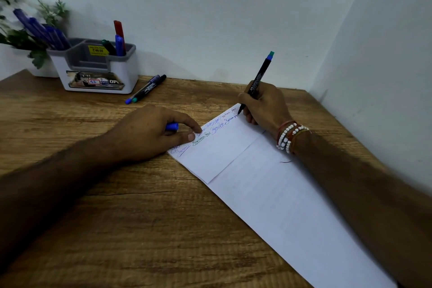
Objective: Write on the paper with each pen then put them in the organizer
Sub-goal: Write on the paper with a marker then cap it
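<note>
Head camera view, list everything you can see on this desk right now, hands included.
table: one, brown wood
paper: one, white, folded, on the table, handwriting along its far edge
held pen: one, black, green end, tip on paper
organizer: one, white and grey, back left
loose pens: two, black, beside the organizer
stored pens: several blue, left compartment; red, blue, dark green, right compartment
blue cap: one, in left hand
plant: one, green, behind organizer
bracelets: several, white and red, right wrist
left hand: holds the cap, fingertips on paper
right hand: grips the held pen
</note>
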